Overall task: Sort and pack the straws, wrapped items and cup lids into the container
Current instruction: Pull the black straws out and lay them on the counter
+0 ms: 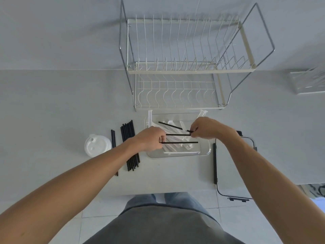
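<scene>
A clear rectangular container [205,152] sits on the table's middle, holding several white wrapped items [175,139] and a loose black straw [169,125]. My left hand [151,139] hovers over its left side, pinching the ends of two black straws [179,142]. My right hand [206,128] is over the right side, fingers closed on the upper straw's [177,134] other end. A bundle of black straws [129,138] lies left of the container, partly under my left forearm. White cup lids [96,146] are stacked further left.
A two-tier wire dish rack [184,71] stands just behind the container. A clear lid with black clips [215,166] lies at the right, overhanging the table's front edge. Two black straws [113,140] lie beside the lids. A clear box [307,83] sits far right.
</scene>
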